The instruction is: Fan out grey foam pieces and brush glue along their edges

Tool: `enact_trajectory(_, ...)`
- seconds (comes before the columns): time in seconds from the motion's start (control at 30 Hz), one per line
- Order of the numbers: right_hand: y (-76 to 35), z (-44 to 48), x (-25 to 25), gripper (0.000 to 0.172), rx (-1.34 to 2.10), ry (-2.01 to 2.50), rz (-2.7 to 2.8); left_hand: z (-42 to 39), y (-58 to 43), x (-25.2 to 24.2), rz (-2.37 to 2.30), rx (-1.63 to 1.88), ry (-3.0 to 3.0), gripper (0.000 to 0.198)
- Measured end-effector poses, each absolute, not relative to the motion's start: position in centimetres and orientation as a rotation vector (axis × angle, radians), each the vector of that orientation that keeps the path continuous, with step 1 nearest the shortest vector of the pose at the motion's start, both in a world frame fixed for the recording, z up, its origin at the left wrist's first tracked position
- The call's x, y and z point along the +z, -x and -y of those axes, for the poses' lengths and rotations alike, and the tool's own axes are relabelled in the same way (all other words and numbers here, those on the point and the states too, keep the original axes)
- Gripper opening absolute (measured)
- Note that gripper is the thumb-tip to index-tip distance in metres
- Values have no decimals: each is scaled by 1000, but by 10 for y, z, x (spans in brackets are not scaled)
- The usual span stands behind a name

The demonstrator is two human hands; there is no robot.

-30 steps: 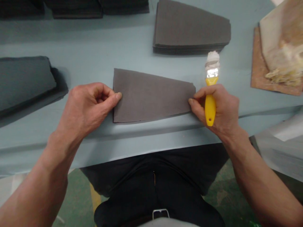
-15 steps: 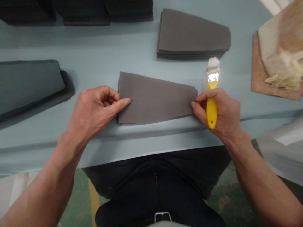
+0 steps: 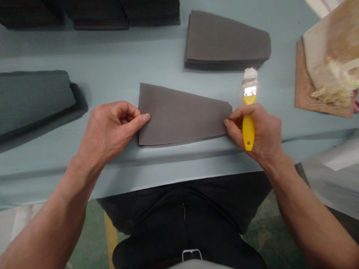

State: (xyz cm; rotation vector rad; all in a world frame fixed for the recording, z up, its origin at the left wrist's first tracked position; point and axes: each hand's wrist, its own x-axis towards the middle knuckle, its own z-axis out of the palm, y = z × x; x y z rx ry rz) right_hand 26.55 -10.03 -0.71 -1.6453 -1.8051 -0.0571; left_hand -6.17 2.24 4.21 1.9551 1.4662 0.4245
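A tapered dark grey panel [image 3: 182, 116], thin and flat like fabric or foam sheet, lies in front of me with its wide end to the left. My left hand [image 3: 117, 129] pinches that wide end, thumb on top. At the narrow end, the thumb and fingertips of my right hand [image 3: 255, 129] grip the panel's edge. The same hand also keeps a paintbrush [image 3: 248, 127] with a yellow handle tucked between its fingers, its whitish bristles pointing away from me. Whether the panel is one layer or several, I cannot tell.
A stack of similar grey panels [image 3: 227, 41] lies behind the brush. Darker panels [image 3: 30, 101] sit at the left, black stacks [image 3: 98, 13] at the far left. On the right, a glue-crusted container [image 3: 322, 56] stands on a brown board [image 3: 301, 89]. The pale blue tabletop [image 3: 157, 168] ends near my waist.
The whole view has shifted slightly, with everything appearing a little farther left. Both hands keep the same hold on the panel, and the brush stays in my right hand.
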Motion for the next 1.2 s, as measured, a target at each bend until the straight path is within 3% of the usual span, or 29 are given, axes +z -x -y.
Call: enact_trajectory(1.2,-267,104,-15,16,-77,1665,1821,-19,60,42,-1486,448,-1977,35)
